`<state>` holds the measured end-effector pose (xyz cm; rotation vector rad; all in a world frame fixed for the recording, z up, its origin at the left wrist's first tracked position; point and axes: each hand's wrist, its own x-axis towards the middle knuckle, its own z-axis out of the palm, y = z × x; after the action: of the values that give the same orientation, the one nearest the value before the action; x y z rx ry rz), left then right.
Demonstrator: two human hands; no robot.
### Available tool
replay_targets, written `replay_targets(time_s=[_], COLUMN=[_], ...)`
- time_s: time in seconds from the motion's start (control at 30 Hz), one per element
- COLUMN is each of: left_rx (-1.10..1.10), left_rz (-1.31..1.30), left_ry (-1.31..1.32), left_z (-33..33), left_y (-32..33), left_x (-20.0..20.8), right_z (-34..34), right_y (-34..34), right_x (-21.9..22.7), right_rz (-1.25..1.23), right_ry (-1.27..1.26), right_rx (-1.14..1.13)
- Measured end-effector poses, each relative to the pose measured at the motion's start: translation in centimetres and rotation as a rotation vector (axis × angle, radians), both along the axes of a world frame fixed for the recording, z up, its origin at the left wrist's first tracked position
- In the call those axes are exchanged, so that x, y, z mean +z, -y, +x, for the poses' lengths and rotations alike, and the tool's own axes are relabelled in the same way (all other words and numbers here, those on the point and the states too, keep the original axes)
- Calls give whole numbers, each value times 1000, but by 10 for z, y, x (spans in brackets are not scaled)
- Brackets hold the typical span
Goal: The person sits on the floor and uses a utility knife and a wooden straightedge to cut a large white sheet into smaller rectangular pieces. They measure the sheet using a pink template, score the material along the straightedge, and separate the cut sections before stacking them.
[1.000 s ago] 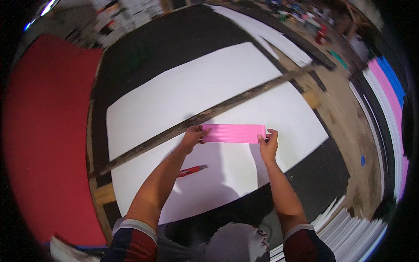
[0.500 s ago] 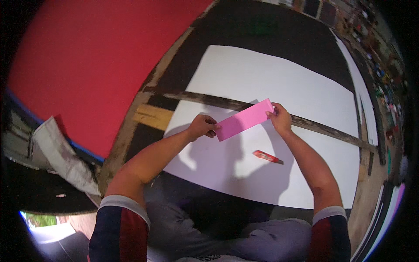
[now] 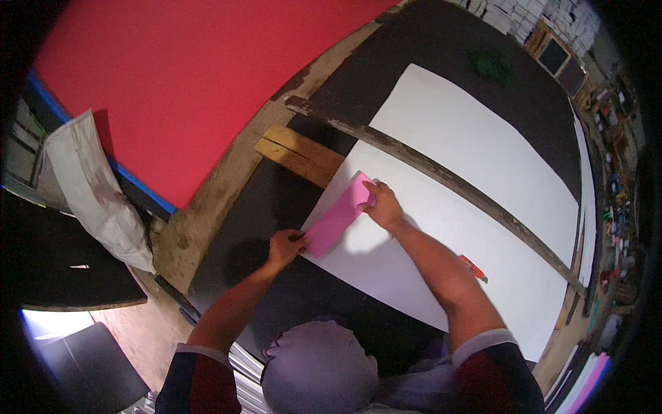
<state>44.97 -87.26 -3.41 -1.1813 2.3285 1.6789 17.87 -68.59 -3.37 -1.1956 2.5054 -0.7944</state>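
A pink rectangular strip [image 3: 336, 219], like thin foam or card, is held slantwise between my two hands. My left hand [image 3: 284, 248] pinches its lower left end, and my right hand [image 3: 383, 206] grips the upper right end, fingers closed around the edge. The strip lies at or just over the left edge of a large white sheet [image 3: 414, 241]; whether it touches the sheet I cannot tell. Off to the right, beside my right forearm, a red utility knife [image 3: 473, 268] rests on the white sheet.
Across the white sheet runs a long dark wooden bar [image 3: 441, 172]. Two yellowish wood blocks [image 3: 296, 153] sit left of it on the black surface [image 3: 248, 228]. Beyond is a big red sheet [image 3: 186, 83], with a pale sack [image 3: 96, 186] hanging nearby. Cluttered items [image 3: 614, 207] line the far right.
Both hands have brought the pink strip leftward and nearer, to the white sheet's left edge, tilting it more steeply. My view has shifted left too.
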Motion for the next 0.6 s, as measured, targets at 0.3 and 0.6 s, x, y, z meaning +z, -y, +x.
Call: replay_targets(time_s=[0.3, 0.6], left_rx=[-53, -74], left_rz=[-418, -196], left_ry=[7, 27], left_z=[43, 37], left_y=[4, 24], left_x=[-40, -30], right_z=[31, 27], right_y=[50, 49], right_x=[-12, -17], right_rz=[96, 177], right_ry=[-93, -135], right_rx=[41, 43])
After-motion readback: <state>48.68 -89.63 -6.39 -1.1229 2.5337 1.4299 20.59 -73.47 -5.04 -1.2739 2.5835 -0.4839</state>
